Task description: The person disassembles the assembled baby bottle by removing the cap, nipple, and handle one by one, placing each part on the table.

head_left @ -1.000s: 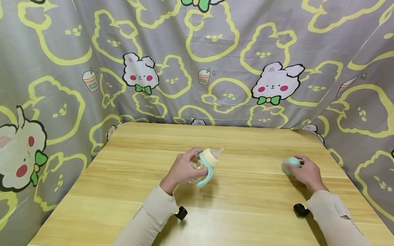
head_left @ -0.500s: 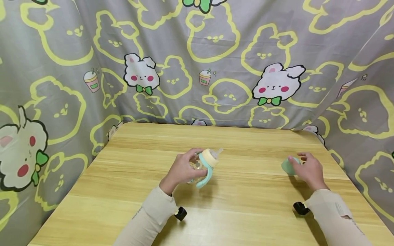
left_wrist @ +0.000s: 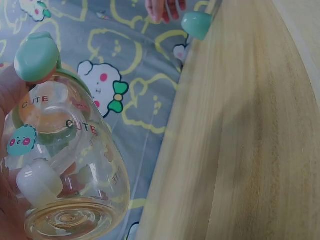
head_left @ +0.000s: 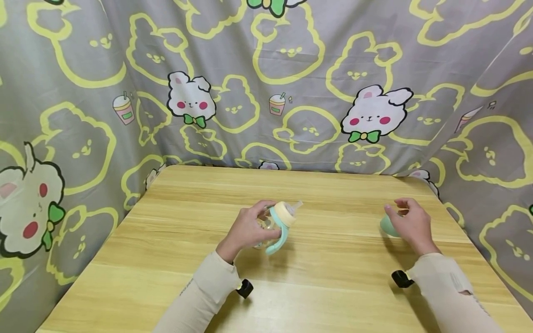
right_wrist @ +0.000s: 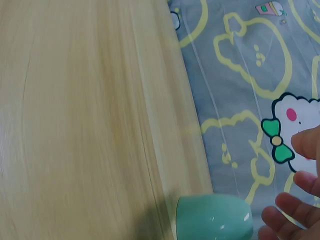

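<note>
One bottle sat clasped in the left grip; the right grip, relaxed, hung empty just above a green cap that an accidental nudge could topple.

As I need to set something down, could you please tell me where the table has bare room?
The wooden table is bare between the sippy bottle and mint-green cap, along the far edge by the patterned curtain, and from the left sleeve to the left edge. Crowded: around the bottle, gripped by the left hand, and the cap, close to the right hand.
</note>
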`<state>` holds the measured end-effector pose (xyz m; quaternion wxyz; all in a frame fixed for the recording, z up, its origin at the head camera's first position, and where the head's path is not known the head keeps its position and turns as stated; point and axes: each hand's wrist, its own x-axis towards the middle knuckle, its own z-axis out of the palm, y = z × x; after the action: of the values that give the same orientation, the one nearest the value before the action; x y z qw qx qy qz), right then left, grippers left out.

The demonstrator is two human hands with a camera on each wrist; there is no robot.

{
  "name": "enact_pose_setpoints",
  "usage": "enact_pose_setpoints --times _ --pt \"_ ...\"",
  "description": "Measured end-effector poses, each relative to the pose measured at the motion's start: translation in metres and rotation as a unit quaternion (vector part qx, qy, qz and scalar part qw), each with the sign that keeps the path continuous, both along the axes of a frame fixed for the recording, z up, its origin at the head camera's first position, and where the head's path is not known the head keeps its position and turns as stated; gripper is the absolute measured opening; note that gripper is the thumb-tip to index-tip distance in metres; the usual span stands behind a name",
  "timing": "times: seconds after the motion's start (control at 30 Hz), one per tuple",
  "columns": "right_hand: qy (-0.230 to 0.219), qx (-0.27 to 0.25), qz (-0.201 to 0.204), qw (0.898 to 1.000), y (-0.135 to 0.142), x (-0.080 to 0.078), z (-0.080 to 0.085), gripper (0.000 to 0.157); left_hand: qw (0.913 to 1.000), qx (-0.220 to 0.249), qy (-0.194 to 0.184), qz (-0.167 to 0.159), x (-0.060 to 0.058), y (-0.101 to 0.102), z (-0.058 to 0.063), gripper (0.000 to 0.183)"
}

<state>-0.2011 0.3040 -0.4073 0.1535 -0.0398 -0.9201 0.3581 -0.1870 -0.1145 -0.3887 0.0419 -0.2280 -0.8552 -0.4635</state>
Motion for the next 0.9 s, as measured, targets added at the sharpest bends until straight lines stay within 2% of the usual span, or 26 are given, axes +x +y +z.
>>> enact_pose_setpoints --times 0.23,0.47,0.9 --pt "-0.018 -0.011 0.015 1.000 -0.017 0.000 0.006 0.054 1.0000 0.001 0.000 -0.006 -0.002 0.003 0.001 0.063" --pt "-0.032 -0.034 0.052 0.998 -0.037 -0.001 0.012 0.054 0.9999 -0.009 0.005 -0.001 -0.002 0.006 0.002 0.064" --pt "0.013 -0.074 0.124 0.989 -0.079 -0.005 0.020 0.043 0.9995 -0.026 -0.002 0.016 -0.001 0.011 0.002 0.063"
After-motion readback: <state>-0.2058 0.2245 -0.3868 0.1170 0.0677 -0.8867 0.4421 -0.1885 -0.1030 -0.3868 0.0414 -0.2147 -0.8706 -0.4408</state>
